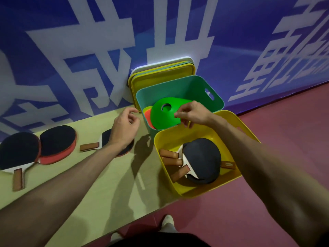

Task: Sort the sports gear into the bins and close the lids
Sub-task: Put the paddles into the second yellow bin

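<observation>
Right hand (190,113) pinched the cone (165,114) by its rim, tilted inside the green bin (187,84). Left hand (124,127) loosely curled, empty. Yellow bin (178,134) held several paddles — three more paddles (57,143) on the floor, lids (160,75) off, against the wall — roughly halfway

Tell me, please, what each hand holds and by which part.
The right hand pinches the green cone by its rim; the left hand holds nothing.

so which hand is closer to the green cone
Right. The right hand pinches the near edge of the green cone over the teal bin; the left hand hovers apart to its left, above a paddle on the floor.
</observation>
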`<state>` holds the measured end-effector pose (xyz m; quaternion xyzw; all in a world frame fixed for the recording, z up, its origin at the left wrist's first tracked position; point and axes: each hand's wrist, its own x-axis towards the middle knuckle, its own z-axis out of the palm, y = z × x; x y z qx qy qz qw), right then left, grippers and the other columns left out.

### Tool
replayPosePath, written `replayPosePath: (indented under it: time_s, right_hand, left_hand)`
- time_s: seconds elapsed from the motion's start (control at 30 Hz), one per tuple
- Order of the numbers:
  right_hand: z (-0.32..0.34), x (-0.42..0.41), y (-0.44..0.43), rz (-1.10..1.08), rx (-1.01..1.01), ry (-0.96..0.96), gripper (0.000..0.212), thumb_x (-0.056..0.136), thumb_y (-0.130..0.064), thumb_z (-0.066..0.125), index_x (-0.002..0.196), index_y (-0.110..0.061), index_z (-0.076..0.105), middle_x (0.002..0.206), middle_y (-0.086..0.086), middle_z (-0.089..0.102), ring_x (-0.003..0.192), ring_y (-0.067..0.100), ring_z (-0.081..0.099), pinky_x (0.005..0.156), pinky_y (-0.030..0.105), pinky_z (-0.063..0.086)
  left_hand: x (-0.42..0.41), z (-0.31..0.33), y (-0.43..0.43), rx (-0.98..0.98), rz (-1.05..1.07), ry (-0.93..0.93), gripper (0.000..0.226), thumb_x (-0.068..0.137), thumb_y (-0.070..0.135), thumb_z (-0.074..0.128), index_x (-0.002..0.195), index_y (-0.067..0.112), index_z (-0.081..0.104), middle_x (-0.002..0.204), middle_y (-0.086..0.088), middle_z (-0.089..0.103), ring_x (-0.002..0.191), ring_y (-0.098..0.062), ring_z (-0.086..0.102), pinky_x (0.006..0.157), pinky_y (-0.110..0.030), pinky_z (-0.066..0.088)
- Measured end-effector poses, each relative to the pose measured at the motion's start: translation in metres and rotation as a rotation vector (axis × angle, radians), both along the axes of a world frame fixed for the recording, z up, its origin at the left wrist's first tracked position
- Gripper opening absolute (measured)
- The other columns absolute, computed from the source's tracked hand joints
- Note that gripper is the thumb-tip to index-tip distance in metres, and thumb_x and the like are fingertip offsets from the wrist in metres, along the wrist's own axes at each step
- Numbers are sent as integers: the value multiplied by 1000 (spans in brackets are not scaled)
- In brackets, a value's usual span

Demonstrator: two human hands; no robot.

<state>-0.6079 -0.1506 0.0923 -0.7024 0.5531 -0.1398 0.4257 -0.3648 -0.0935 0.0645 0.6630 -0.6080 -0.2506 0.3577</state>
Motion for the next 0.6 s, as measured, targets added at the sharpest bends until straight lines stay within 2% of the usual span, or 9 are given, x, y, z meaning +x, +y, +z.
replayPosePath:
  time_s: [0.13, 0.27, 0.37, 0.5, 0.6]
  right_hand:
    - [13, 60, -9, 33, -96, -16, 21, 92, -24, 61, 89, -5, 68, 64, 5, 65, 51, 17, 62, 46, 27, 52]
    - [14, 134, -14, 154, -58, 5, 18, 92, -26, 61, 88, -10, 67, 66, 4, 66, 55, 18, 62, 49, 29, 52]
    - [10, 187, -16, 254, 22, 62, 20, 94, -27, 58, 99, -9, 65, 77, 5, 67, 64, 18, 64, 55, 28, 55]
    - [-7, 247, -20, 314, 62, 133, 21, 95, -29, 56, 104, -11, 62, 83, 4, 68, 69, 16, 67, 59, 25, 57]
    - [-24, 293, -19, 342, 89, 167, 21, 95, -29, 56, 107, -12, 62, 92, 7, 68, 79, 19, 68, 66, 26, 58]
  left_hand:
    - [55, -1, 0, 115, 46, -36, 28, 89, 19, 56, 117, 16, 55, 106, -1, 58, 96, -18, 58, 87, -36, 50]
    - [117, -7, 12, 233, 70, -43, 26, 87, 21, 58, 112, 18, 59, 110, -2, 56, 97, -19, 58, 85, -43, 53]
    - [162, -14, 23, 272, 97, -46, 25, 87, 20, 58, 112, 18, 60, 112, -1, 56, 100, -18, 58, 89, -36, 50]
    - [218, -26, 36, 302, 186, -33, 25, 88, 20, 59, 112, 17, 60, 109, -1, 57, 98, -14, 56, 83, -26, 43]
    - [255, -36, 47, 333, 270, -1, 23, 86, 19, 61, 109, 16, 62, 103, 0, 61, 96, -14, 58, 83, -25, 43]
